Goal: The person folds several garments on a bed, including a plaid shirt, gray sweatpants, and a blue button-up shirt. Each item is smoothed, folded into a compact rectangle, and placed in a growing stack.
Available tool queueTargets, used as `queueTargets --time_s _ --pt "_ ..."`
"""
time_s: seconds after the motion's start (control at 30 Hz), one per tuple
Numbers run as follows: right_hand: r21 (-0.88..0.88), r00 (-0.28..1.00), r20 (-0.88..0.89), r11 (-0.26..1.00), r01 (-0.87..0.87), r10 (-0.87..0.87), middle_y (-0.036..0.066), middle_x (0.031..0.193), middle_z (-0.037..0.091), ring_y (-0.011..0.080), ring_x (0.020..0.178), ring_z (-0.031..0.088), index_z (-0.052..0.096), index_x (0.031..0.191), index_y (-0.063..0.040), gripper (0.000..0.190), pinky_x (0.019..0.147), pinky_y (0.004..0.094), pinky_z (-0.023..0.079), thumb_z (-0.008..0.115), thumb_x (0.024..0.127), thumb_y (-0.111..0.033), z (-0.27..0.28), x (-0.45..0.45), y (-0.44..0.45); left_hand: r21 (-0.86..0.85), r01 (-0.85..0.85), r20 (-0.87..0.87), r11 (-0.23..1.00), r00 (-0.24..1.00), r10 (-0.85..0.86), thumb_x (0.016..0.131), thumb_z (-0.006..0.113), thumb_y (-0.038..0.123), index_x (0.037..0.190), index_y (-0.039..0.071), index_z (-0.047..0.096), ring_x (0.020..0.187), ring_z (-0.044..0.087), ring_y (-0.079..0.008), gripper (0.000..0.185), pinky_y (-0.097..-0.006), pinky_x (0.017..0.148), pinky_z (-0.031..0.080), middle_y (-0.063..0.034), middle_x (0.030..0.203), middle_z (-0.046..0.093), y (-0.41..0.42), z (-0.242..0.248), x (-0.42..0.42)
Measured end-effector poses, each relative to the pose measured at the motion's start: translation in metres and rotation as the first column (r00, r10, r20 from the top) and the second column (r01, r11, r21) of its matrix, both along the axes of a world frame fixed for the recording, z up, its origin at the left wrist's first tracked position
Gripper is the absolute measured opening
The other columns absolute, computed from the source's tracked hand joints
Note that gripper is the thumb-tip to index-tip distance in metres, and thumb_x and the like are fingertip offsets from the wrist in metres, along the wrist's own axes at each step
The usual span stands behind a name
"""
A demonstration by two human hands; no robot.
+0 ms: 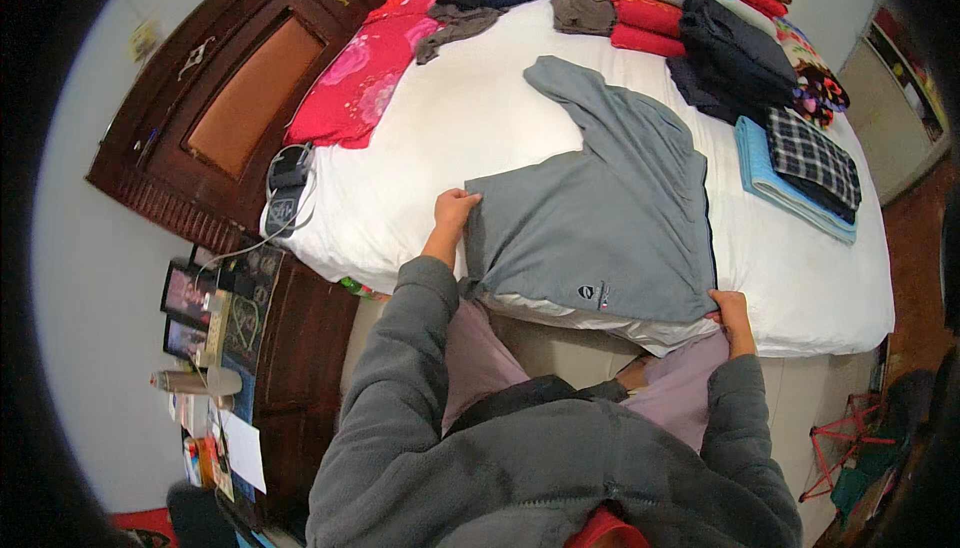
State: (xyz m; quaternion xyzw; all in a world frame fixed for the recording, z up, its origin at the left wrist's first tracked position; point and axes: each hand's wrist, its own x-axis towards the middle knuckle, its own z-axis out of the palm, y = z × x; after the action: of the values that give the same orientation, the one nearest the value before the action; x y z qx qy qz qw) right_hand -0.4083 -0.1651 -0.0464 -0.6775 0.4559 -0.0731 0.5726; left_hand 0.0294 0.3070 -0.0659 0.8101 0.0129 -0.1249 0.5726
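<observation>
A grey jacket (592, 225) with a small embroidered emblem lies spread on a white bed sheet (480, 120). One long sleeve reaches away towards the head of the bed, and a dark zip edge runs along the right side. My left hand (454, 210) pinches a left corner of the garment between thumb and fingers. At the near right corner, by the zip edge, my right hand (733, 314) grips the cloth. Creases fan across the right part of the jacket.
Folded blue cloth (780, 180) and a checked garment (816, 154) lie to the right, below dark folded clothes (731, 52). A red floral cloth (360, 82) lies at the left. Beside the bed's left edge stands a wooden cabinet (300, 390); a red-framed folding stool (844, 435) is at lower right.
</observation>
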Motion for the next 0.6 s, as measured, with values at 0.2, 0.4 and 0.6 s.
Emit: queueTargets --time_s 0.2,0.4,0.6 --pt "0.006 1.000 0.005 1.000 0.019 -0.019 0.012 0.064 0.061 0.0219 0.047 0.064 0.068 0.079 0.009 0.033 0.040 0.0284 0.044 0.072 0.086 -0.023 -0.012 -0.026 -0.016 -0.374 -0.192 -0.002 0.907 0.978 0.207 0.083 0.081 0.015 0.086 0.006 0.070 0.060 0.048 -0.0099 0.015 -0.0266 0.055 0.038 0.0011 0.073 0.062 -0.037 0.028 0.047" --pt "-0.002 1.000 -0.012 1.000 -0.011 0.011 0.014 0.070 0.065 0.0223 0.050 0.065 0.069 0.082 0.011 0.038 0.044 0.0282 0.046 0.074 0.086 -0.027 0.004 -0.009 -0.001 -0.206 -0.090 -0.057 0.974 0.995 0.080 0.086 0.079 0.019 0.088 0.007 0.070 0.063 0.048 -0.0111 0.015 -0.0288 0.057 0.039 0.0006 0.076 0.062 -0.038 0.021 0.078" --pt "0.012 0.999 -0.031 1.000 -0.021 0.021 0.012 0.072 0.066 0.0214 0.052 0.065 0.070 0.084 0.011 0.042 0.045 0.0286 0.046 0.074 0.089 -0.030 0.004 -0.015 -0.006 -0.099 -0.047 -0.047 0.994 0.998 0.043 0.089 0.076 0.033 0.103 0.001 0.068 0.079 0.056 -0.0149 0.036 -0.0334 0.068 0.048 -0.0041 0.090 0.065 -0.028 0.014 0.049"
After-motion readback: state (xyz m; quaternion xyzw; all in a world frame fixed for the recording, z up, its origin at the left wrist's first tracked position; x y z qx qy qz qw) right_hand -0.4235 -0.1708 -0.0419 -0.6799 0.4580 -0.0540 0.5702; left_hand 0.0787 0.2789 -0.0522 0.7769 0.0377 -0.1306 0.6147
